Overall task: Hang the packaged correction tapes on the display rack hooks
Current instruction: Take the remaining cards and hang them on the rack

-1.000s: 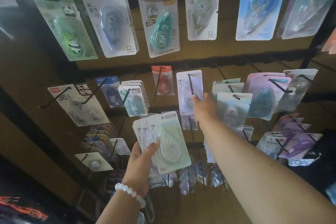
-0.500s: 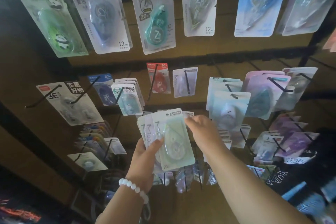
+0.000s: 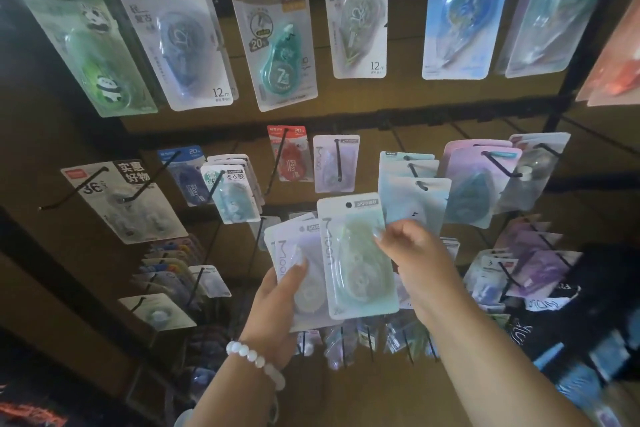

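My left hand, with a white bead bracelet at the wrist, holds a fanned stack of packaged correction tapes in front of the rack. My right hand pinches the right edge of the front pale green pack, which sits raised above the rest of the stack. On the hook just above hangs a pale lilac pack of the same kind. Black wire hooks carry other correction tape packs across the brown rack.
The top row holds large packs: a panda pack, a teal one, a blue one. A bare hook sticks out at the left over a white pack. Crowded lower hooks hang below my hands. Dark clutter lies at the lower right.
My right hand let go of the lilac pack, left hanging on the middle hook, came back down to the stack and took the green front pack by its edge, lifting it slightly.
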Demonstrator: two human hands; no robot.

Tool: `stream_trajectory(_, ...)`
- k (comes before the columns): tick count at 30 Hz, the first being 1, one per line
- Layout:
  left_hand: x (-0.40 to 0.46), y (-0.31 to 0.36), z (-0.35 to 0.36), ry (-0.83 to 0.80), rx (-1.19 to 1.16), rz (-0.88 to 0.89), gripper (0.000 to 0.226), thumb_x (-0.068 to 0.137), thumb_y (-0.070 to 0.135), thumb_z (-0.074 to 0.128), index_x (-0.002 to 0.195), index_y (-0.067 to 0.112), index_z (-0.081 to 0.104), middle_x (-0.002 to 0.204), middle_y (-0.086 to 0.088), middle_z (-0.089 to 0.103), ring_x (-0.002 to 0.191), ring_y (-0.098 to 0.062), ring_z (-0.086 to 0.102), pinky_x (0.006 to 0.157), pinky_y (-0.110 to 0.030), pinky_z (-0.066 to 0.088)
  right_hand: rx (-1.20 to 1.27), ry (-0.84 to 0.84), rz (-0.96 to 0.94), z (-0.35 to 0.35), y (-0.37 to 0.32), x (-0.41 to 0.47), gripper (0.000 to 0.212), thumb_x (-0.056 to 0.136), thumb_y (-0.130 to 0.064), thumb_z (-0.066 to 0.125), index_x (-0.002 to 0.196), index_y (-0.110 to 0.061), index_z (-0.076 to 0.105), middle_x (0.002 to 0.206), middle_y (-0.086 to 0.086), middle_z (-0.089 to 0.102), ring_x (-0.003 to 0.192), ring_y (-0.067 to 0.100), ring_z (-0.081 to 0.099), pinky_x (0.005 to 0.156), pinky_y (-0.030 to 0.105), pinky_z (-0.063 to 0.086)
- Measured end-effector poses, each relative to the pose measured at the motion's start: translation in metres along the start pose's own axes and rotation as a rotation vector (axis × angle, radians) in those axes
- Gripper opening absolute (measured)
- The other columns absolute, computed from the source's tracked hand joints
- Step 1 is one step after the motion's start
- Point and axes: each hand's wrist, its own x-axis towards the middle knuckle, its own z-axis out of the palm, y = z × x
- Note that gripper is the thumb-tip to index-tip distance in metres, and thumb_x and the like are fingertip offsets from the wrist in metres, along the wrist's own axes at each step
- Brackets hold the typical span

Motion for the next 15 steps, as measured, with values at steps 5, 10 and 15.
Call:
stream_trajectory(5,-0.003,0.002,-0.004,0.065,0.014,0.021,0.05,0.076,0.04,0.07,0.12,0.017,0.064,0.113,-0.016,0.073,0.102,-0.036,0.071,0.08,-0.047,0.057,-0.032,0.04,-0.147,-0.005,-0.024,0.004,0.02,0.087,-0.032,0.061,0.089,-0.012,0.063,0.086,0.001,0.068,0.08,0.015,0.061,0.065,0.026,0.044)
stream_trajectory(10,-0.009,0.002,-0.008,0.061,0.003,0.017,0.032,0.085,0.037,0.066,0.112,0.021,0.068,0.11,-0.016,0.073,0.101,-0.037,0.07,0.084,-0.052,0.057,-0.072,0.077,-0.197,0.001,-0.028,0.012,0.018,0.087,-0.03,0.061,0.089,-0.013,0.061,0.083,-0.004,0.064,0.077,0.012,0.058,0.066,0.024,0.046)
stream_trajectory(15,-0.012,0.004,-0.007,0.064,0.005,0.027,0.029,0.087,0.035,0.064,0.112,0.021,0.067,0.11,-0.015,0.074,0.1,-0.036,0.071,0.079,-0.048,0.058,-0.121,0.072,-0.209,0.004,-0.02,0.014,0.015,0.088,-0.031,0.06,0.083,-0.018,0.058,0.081,-0.004,0.064,0.076,0.013,0.058,0.063,0.024,0.045)
